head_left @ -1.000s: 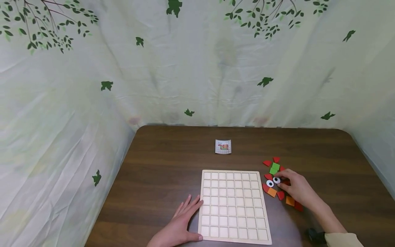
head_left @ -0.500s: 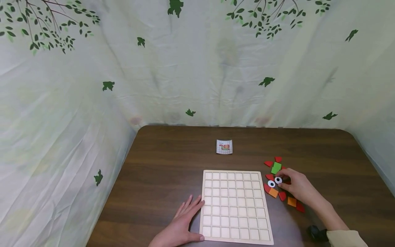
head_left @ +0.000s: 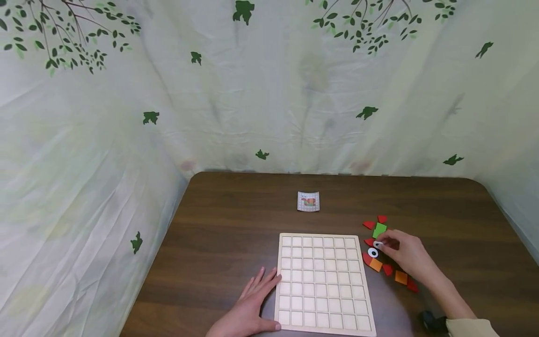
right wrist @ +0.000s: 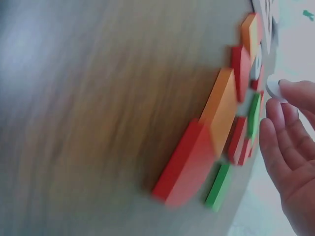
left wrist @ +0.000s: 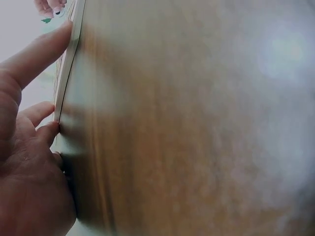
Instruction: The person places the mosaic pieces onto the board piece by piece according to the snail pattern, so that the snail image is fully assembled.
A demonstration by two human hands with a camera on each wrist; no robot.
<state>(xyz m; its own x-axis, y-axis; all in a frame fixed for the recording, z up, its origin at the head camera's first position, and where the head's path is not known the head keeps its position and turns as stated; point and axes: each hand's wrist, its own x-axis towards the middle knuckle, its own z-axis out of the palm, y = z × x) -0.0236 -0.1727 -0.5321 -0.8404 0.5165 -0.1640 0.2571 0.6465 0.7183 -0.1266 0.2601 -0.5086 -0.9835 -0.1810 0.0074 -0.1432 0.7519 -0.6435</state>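
Observation:
My right hand [head_left: 408, 257] pinches a white eye disc [head_left: 377, 244] with a dark centre between thumb and fingers; the right wrist view shows the disc [right wrist: 274, 88] lifted above the blocks. A second eye disc [head_left: 373, 252] lies just below it among the pieces. To the left is a pale wooden grid board [head_left: 321, 290]. My left hand [head_left: 248, 309] rests at the board's left edge, fingers spread and thumb touching near the lower corner. In the left wrist view, the fingertips [left wrist: 66, 32] meet the board's side.
Red and orange pieces lie right of the board, among them an orange square [head_left: 401, 277] and a green one [head_left: 380, 229]. Behind the board is a small picture card [head_left: 309, 201]. The brown table [head_left: 210, 243] ends at a leaf-print curtain [head_left: 269, 93].
The eye disc has risen and tilted in my right hand's pinch, away from the other disc. My left hand stays at the board. The head view has shifted slightly.

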